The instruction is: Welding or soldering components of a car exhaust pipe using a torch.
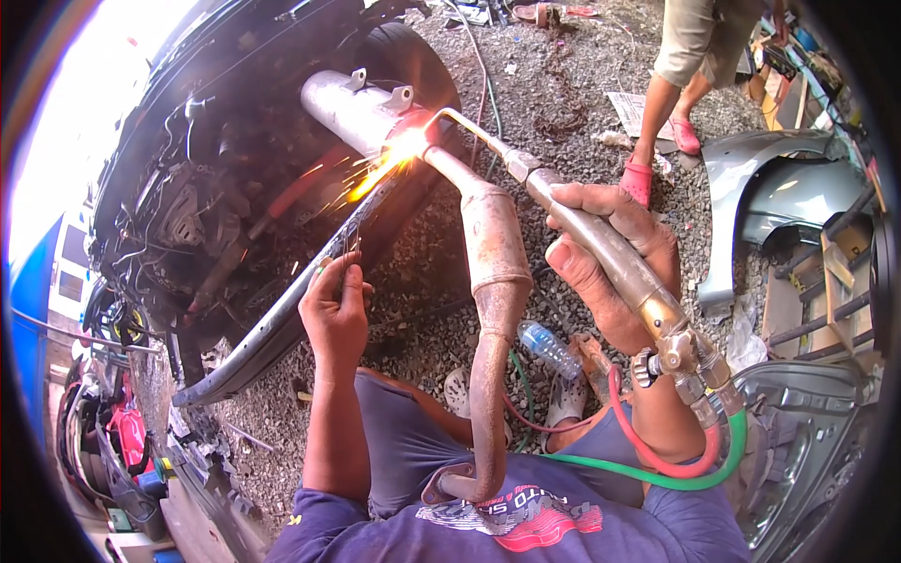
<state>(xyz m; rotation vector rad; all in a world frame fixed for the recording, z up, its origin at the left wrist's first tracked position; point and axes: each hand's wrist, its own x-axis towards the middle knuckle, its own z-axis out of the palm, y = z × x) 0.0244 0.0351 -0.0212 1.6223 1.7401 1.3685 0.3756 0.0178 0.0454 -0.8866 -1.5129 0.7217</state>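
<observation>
My right hand (624, 253) is wrapped round the handle of a gas welding torch (605, 249). Its bent tip points at the joint between a silver muffler (343, 111) and a rusty exhaust pipe (495, 366). There the metal glows orange, and flame and sparks shoot off toward the lower left. My left hand (336, 305) pinches a thin wire rod (355, 236) below the sparks; glare hides its far end. The pipe, with a wider rusty section (496, 235), runs down toward my lap and ends in a flange (446, 482).
Red and green hoses (699, 480) curve from the torch past my right forearm. A car body (216, 178) with exposed parts stands at left. A plastic bottle (549, 347) lies on gravel. Another person's legs (652, 113) stand at upper right near a silver fender (727, 206).
</observation>
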